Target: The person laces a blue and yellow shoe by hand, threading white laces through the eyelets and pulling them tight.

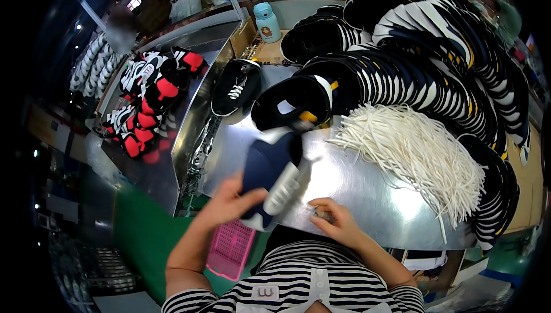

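Observation:
My left hand grips a navy and white shoe upper by its side, with the thumb pressed over it. The upper is tilted and blurred by motion above the metal table's front edge. To its right, my right hand has its fingers curled in around something small and dark that I cannot make out. A large heap of white shoelaces lies right of my hands. Beyond the held upper rest a black upper with a white and yellow edge and another black upper with white laces.
Long nested rows of black, white and yellow uppers fill the right and back of the metal table. A light blue bottle stands at the back. Red, black and white uppers lie on a lower metal surface leftward. Below sits a pink basket.

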{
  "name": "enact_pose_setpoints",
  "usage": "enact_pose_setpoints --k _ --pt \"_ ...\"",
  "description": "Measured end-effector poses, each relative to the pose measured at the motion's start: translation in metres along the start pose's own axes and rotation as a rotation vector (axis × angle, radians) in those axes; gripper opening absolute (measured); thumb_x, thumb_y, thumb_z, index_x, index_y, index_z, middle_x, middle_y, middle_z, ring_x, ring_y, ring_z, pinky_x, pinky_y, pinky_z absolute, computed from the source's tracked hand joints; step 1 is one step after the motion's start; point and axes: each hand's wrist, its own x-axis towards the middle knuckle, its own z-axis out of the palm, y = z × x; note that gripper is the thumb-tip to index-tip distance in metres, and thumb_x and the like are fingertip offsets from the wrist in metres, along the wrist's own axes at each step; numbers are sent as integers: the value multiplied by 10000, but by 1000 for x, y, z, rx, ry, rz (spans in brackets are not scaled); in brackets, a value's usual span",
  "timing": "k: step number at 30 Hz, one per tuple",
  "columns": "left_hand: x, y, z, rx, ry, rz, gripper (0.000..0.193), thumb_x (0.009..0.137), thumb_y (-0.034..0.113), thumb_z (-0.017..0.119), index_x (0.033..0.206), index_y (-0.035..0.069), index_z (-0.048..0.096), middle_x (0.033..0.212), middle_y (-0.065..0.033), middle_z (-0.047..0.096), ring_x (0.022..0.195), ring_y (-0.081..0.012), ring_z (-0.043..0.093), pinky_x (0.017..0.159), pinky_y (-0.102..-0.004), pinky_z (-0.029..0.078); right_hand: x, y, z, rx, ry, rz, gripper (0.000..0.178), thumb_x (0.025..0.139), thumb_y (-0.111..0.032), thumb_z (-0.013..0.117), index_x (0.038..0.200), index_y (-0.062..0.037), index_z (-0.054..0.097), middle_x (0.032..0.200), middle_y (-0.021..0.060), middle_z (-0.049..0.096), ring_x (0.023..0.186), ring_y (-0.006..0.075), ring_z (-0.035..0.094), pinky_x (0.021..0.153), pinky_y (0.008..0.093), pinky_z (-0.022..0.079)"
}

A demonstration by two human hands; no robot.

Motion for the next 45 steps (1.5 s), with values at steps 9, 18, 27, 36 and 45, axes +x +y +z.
enact_pose_setpoints --k 9,18,27,36,45 --pt "241 -68 -109 1435 257 -222 171 776 141 632 904 50 697 976 -191 697 916 -378 699 778 -441 568 -42 19 -79 -1022 405 -29 200 819 -99 706 1010 -68 655 878 125 597 816 338 582 718 422 476" --pt "254 -176 -144 513 306 332 504 975 155 588 1448 30 468 1314 -151 594 1181 -216 577 1021 -306 432 -133 18 -120 -963 549 -187 354 811 -66 729 1152 -78 632 1137 122 606 1040 305 586 855 386 494" --pt "30 -49 91 -493 -166 80 135 946 164 630 918 33 625 1003 -107 628 951 -187 585 863 -309 464 -329 76 -129 -890 169 468 143 841 -77 644 974 -58 694 894 132 676 822 357 651 751 437 524" --pt "-4 -18 220 -1348 -696 -269 211 961 286 644 938 78 617 1105 -88 579 1007 -206 507 882 -358 429 -324 167 -153 -1409 -285 691 115 787 -244 640 801 -219 752 794 89 718 779 293 709 685 437 541" --pt "-22 -16 212 -1425 -757 -83 146 992 286 606 939 151 624 1083 -18 531 953 -171 445 845 -320 367 -322 199 -141 -1358 -457 774 165 770 -244 698 902 -166 759 909 104 736 890 295 718 749 434 557"
